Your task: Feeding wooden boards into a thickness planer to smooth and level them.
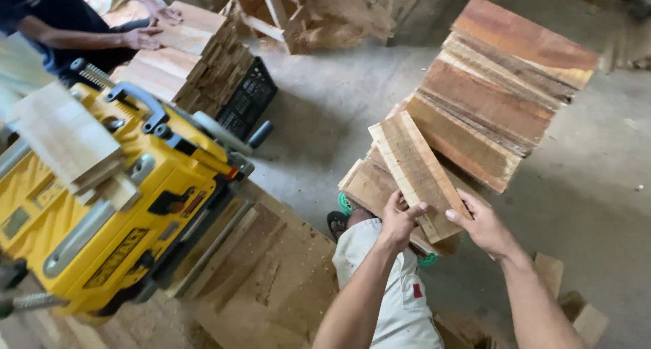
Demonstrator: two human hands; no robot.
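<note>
Rough plank (417, 175) gripped at its near end atop the wood stack (488, 98).
Left hand (399, 220) fingers curled around plank edge; right hand (483, 225) fingers loosely closed at corner; yellow planer (115, 206) at left.

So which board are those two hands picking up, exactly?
Find the tall stack of rough reddish boards right of the yellow planer. At its near end, the left hand and right hand grip the top board, paler, striped with saw marks, lying askew across the others.
</note>
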